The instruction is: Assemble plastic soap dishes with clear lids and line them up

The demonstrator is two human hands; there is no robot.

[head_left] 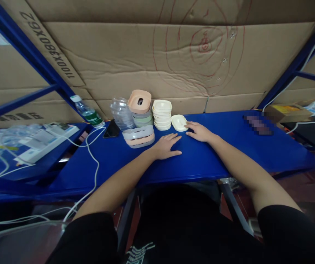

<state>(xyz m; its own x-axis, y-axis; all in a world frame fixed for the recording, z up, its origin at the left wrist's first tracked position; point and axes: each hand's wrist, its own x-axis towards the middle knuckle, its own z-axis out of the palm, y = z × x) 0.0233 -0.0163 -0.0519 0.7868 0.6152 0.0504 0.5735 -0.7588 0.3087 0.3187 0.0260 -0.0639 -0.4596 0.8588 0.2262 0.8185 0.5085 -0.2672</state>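
My left hand [167, 146] lies on the blue table with its fingers spread, holding nothing. Just left of it are wavy-edged plastic pieces [138, 136] in grey and peach, lying stacked. My right hand [198, 131] is open, its fingertips at the right edge of a single cream dish-like piece [179, 123]; whether they press on it I cannot tell. Beside that piece stands a stack of similar cream pieces [162, 114]. Behind, a peach piece with an oval slot [140, 102] tops a stack of grey and green ones. Clear plastic covers [121, 113] are nested to its left.
A water bottle [88, 112] leans at the back left, near a black phone [111, 129]. A white cable [96, 165] crosses the table's left side. A blurred-out object [258, 124] lies at the right. Cardboard [124, 55] walls the back of the blue table [201, 161].
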